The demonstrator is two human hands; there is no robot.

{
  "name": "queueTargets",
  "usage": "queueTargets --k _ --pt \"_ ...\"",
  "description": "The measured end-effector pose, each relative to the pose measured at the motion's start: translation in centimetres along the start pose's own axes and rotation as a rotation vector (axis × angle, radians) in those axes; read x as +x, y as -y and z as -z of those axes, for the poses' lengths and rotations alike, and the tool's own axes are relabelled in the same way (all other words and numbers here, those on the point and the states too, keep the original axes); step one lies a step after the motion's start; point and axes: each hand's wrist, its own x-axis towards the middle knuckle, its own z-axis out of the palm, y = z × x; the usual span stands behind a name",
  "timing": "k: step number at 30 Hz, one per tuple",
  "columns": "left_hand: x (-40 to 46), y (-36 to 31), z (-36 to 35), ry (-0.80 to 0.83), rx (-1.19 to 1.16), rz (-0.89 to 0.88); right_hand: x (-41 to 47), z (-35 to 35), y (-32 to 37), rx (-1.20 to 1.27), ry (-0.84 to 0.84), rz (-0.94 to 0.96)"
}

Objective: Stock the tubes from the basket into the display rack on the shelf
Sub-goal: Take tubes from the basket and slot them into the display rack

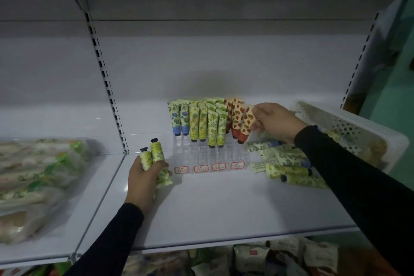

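Note:
A clear tiered display rack (210, 157) stands on the white shelf (224, 204), holding upright blue, yellow, green and strawberry-print tubes caps down. My right hand (274, 120) pinches a strawberry-print tube (246, 126) at the rack's right end, its red cap low by the right column. My left hand (145, 177) grips two green tubes (154, 159) caps up, left of the rack. Several loose tubes (289, 168) lie on the shelf to the rack's right. The white perforated basket (349, 127) sits tilted at the far right.
Clear bags of packaged goods (38, 177) fill the neighbouring shelf on the left. Red-bordered price labels (209, 167) line the rack's front. More packets (268, 257) sit on the shelf below. A slotted upright (107, 83) divides the two shelf bays.

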Motion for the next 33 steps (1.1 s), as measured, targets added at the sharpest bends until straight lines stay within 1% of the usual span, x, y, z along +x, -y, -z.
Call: queueTargets --k 2,6,10,12,17,21,26,29,33 --pt "0.0 0.1 0.1 0.001 0.004 0.006 0.6 -0.1 0.1 0.001 -0.008 0.031" --pt "-0.2 0.0 -0.2 0.017 0.029 0.001 2.4 -0.6 -0.5 0.021 -0.227 0.122" --pt "-0.3 -0.2 -0.3 0.023 0.035 -0.001 3.0 -1.7 -0.7 0.082 -0.316 0.190" --pt "-0.2 -0.1 -0.3 0.029 0.038 -0.009 3.2 -2.0 -0.6 0.061 -0.329 0.203" --pt "-0.2 0.0 -0.3 0.025 0.035 -0.007 3.6 -2.8 -0.3 -0.098 -0.339 0.230" --pt "-0.3 -0.1 -0.4 0.023 0.032 -0.010 3.8 -3.5 -0.2 -0.099 -0.370 0.243" --pt "-0.4 -0.2 -0.4 0.022 0.039 -0.005 4.2 -4.6 -0.3 -0.203 -0.404 0.302" --pt "-0.5 -0.3 -0.4 0.023 0.043 -0.004 4.7 -4.8 -0.3 -0.236 -0.425 0.305" --pt "-0.6 -0.4 -0.6 0.016 0.043 0.002 5.0 -4.8 -0.3 -0.267 -0.403 0.292"
